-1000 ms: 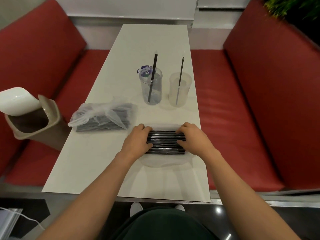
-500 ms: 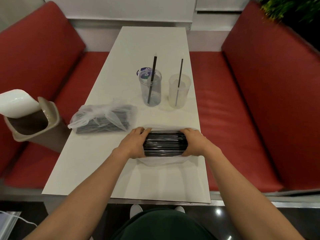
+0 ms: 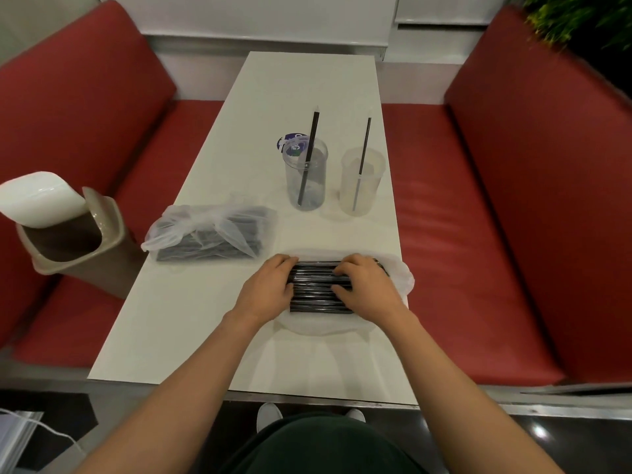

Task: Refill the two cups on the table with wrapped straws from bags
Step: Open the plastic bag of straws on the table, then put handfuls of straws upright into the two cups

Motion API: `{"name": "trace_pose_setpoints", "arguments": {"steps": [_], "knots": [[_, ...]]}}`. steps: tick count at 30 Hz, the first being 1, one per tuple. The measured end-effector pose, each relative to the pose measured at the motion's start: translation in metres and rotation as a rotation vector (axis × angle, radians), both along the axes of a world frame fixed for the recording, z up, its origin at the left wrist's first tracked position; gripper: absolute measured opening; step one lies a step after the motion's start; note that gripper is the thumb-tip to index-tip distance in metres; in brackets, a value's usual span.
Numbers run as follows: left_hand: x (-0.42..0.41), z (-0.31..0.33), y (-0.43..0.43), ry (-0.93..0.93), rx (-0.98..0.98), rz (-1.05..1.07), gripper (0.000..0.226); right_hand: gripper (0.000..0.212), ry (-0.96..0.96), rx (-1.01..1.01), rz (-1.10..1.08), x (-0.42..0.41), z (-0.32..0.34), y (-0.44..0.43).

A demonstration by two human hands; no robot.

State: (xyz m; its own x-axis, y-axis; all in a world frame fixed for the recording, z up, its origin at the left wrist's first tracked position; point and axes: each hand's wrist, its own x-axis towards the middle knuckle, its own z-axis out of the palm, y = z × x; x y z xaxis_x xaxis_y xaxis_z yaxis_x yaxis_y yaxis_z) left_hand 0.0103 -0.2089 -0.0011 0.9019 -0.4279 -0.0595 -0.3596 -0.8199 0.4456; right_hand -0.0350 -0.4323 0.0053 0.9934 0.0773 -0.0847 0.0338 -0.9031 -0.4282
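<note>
A bundle of black wrapped straws (image 3: 316, 289) lies on an opened clear plastic bag (image 3: 403, 278) near the table's front. My left hand (image 3: 268, 289) presses on the bundle's left end and my right hand (image 3: 367, 289) covers its right end, fingers curled over the straws. Behind them stand two cups: a clear cup (image 3: 306, 174) holding one black straw, and to its right a frosted cup (image 3: 362, 181) holding one thinner straw. A second, tied bag of black straws (image 3: 212, 234) lies to the left.
The white table (image 3: 191, 319) runs away from me between two red bench seats (image 3: 478, 217). A beige bin with a white swing lid (image 3: 65, 230) stands on the left bench, close to the table's edge. A blue round lid or sticker (image 3: 285, 143) sits behind the clear cup.
My hands slid from the bundle's outer ends back inward over the straws. The camera has tipped slightly, so the whole scene sits a bit lower in the frame.
</note>
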Motion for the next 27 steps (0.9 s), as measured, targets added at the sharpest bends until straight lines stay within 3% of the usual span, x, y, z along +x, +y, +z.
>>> {"name": "trace_pose_setpoints", "arguments": {"steps": [4, 6, 10, 16, 19, 22, 24, 27], "knots": [[0.000, -0.003, 0.010, 0.088, 0.079, -0.065, 0.079, 0.076, 0.176, -0.100, 0.077, 0.012, -0.006, 0.023], [-0.001, -0.003, 0.018, 0.106, 0.079, -0.088, 0.085, 0.079, 0.217, -0.171, 0.093, 0.013, -0.013, 0.021], [-0.004, 0.003, 0.026, 0.135, -0.012, -0.087, 0.092, 0.059, 0.131, -0.284, 0.144, 0.013, -0.018, 0.017], [-0.003, 0.021, 0.035, 0.351, -0.288, -0.066, 0.125, 0.035, 0.065, -0.324, 0.181, 0.013, -0.007, 0.016], [0.001, 0.033, 0.039, 0.428, -0.524, 0.039, 0.123, 0.020, 0.058, -0.222, 0.166, 0.014, 0.005, 0.010], [0.008, 0.045, 0.037, 0.441, -0.755, 0.168, 0.105, 0.022, -0.003, -0.053, 0.128, 0.020, 0.020, 0.002], [0.012, 0.050, 0.030, 0.414, -0.794, 0.229, 0.091, 0.015, -0.006, 0.244, 0.053, 0.025, 0.037, 0.000], [0.011, 0.050, 0.012, 0.445, -0.696, 0.164, 0.077, 0.009, -0.096, 0.730, -0.087, 0.032, 0.065, 0.010]]}}
